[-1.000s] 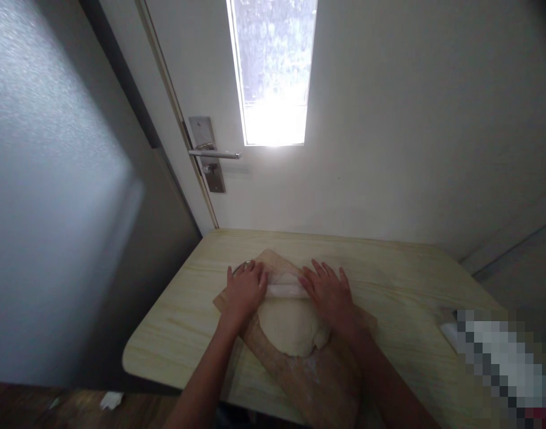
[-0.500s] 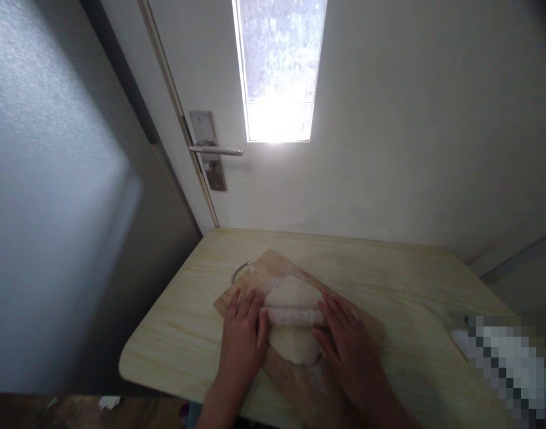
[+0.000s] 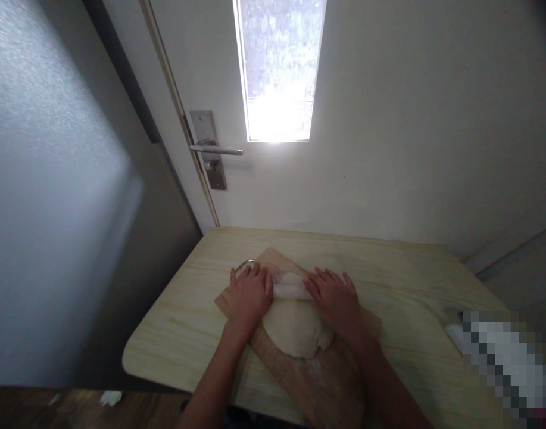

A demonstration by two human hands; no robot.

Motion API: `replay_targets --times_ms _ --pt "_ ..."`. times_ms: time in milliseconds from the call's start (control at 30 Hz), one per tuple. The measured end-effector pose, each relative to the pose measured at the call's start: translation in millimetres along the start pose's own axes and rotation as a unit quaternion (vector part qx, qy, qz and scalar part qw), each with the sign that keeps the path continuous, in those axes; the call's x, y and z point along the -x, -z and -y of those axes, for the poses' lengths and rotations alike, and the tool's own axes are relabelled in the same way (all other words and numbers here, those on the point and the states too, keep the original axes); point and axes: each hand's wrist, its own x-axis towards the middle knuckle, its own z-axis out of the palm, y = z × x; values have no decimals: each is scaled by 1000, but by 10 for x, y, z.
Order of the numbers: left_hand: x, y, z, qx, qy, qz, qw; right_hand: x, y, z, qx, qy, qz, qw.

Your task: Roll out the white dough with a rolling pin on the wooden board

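Observation:
A whitish rolling pin (image 3: 292, 291) lies across the far part of a flattened sheet of dough (image 3: 293, 330). My left hand (image 3: 251, 293) is over the pin's left end, its fingers curved forward. On the right end rests my right hand (image 3: 336, 298), its fingers bent over the pin. Both hands hide the ends of the pin. Under the dough is a wooden cutting board (image 3: 308, 387), turned at an angle and dusted with flour. The dough has an uneven edge with a small notch at its near right.
The board lies on a pale wood-grain table (image 3: 402, 280) against a white door (image 3: 389, 137) with a metal handle (image 3: 219, 150) and a bright window. A grey panel (image 3: 44, 208) stands at left. A pixelated object (image 3: 509, 363) is at the table's right.
Both hands have pushed the rolling pin away from me, from the middle of the dough to its far part. More of the dough's near side now shows.

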Motion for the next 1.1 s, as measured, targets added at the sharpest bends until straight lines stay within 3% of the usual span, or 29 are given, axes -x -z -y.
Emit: replay_targets --times_ms 233,333,433,633,733,833,1000,1100 --pt "530 17 36 73 -6 -40 997 600 -100 -24 -87 26 -22 996" --pt "605 -26 40 81 -12 -67 994 685 -107 -26 -99 26 -19 995" --pt "457 -51 16 47 6 -54 997 539 -82 -39 -91 30 -4 995" --pt "-162 -81 -13 -1 22 20 1000 -79 -18 -35 -4 10 6 1000" --pt "-265 -99 10 2 29 48 998 -212 15 -15 8 3 8 1000" --pt "-95 -66 20 7 14 31 999 -73 37 -8 -15 19 8 1000" --pt "354 73 11 41 7 26 999 434 52 -36 -101 35 -20 994" --pt "384 74 4 34 8 19 999 514 51 -44 -119 29 -12 992"
